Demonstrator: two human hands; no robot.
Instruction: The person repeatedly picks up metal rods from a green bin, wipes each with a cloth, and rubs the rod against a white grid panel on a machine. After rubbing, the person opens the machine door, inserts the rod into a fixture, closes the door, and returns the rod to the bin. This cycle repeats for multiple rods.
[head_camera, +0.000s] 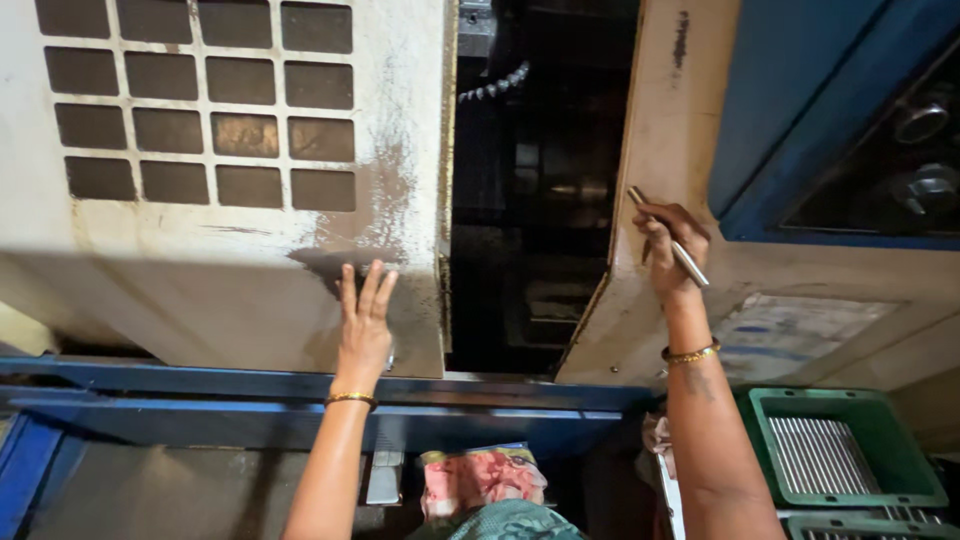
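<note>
My left hand (364, 318) lies flat, fingers up, against the grimy cream sliding door (230, 270) of a large machine, near the door's right edge. My right hand (670, 252) is raised against the cream panel (660, 130) on the other side of the opening and is closed around a thin metal rod (668, 238), which slants from upper left to lower right. Between the two hands gapes the dark machine opening (535, 190), with metal parts dimly visible inside. Both wrists wear gold bangles.
The door has a grid of dark window squares (200, 100). A blue frame rail (300, 400) runs below the machine. A green plastic crate (840, 445) with metal pieces stands at lower right. A blue-framed panel with knobs (900, 140) is at upper right.
</note>
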